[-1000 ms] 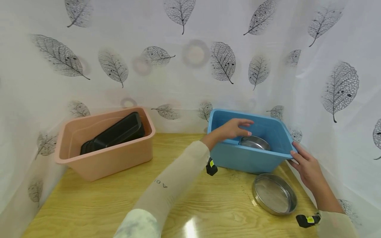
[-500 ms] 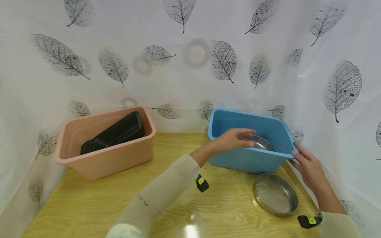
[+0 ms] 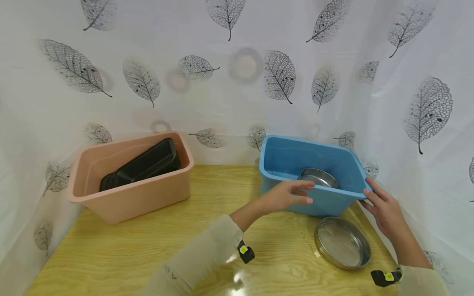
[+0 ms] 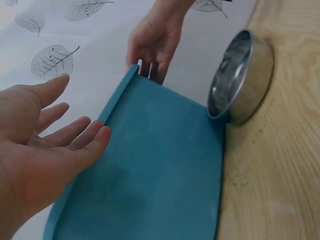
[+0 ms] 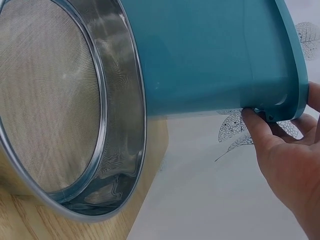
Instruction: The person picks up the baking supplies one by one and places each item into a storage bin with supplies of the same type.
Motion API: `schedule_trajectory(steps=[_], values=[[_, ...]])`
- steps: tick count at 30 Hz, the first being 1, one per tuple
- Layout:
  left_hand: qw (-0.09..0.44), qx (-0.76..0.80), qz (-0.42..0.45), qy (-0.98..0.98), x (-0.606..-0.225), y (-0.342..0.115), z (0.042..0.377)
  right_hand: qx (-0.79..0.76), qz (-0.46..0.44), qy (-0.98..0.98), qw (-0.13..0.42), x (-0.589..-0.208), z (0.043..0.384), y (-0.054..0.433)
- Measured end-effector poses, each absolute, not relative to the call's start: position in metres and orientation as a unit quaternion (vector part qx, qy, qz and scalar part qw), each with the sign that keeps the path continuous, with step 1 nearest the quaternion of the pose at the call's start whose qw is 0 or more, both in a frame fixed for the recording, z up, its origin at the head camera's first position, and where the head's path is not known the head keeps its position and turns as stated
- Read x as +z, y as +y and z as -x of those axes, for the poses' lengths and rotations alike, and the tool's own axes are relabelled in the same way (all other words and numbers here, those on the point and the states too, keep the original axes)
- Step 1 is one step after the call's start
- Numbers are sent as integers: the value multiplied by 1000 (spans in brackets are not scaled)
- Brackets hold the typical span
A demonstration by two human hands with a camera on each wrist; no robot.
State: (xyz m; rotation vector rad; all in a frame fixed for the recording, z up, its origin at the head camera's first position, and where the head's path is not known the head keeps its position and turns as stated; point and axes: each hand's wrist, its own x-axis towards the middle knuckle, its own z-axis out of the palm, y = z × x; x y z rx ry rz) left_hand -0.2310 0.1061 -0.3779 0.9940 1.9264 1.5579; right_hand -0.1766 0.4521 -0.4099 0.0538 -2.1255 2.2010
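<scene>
My left hand (image 3: 283, 197) is in front of the blue plastic tub (image 3: 326, 201), fingers loosely extended and nothing in them. In the left wrist view, the left hand (image 4: 55, 142) is palm up beside the tub's rim. My right hand (image 3: 385, 211) holds the tub's front right corner. The right wrist view shows that hand (image 5: 290, 165) with thumb and fingers around the rim. Inside the tub are metal round pans or sieves (image 3: 322, 174), partly hidden by the front wall. A round metal sieve (image 5: 45, 100) with fine mesh lies on the table against the tub's front.
A pink plastic tub (image 3: 148, 205) stands at the left, with black rectangular pans (image 3: 148, 162) leaning inside it. Both tubs are on a wood-grain table (image 3: 122, 255). A white curtain (image 3: 237, 111) with leaf prints hangs behind and at both sides.
My left hand has drawn back out of the blue tub, toward me and down, carrying nothing. My right hand stays on the tub's corner.
</scene>
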Motion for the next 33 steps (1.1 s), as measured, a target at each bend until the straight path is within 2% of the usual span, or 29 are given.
schedule_trajectory(steps=[8, 27, 33], values=[[207, 552, -357, 725, -405, 112, 222, 715, -9, -698, 40, -410, 176, 452], [200, 591, -277, 731, -475, 143, 220, 712, -24, -700, 45, -413, 178, 453], [185, 578, -290, 740, -489, 156, 218, 707, -12, -706, 43, -413, 178, 453]])
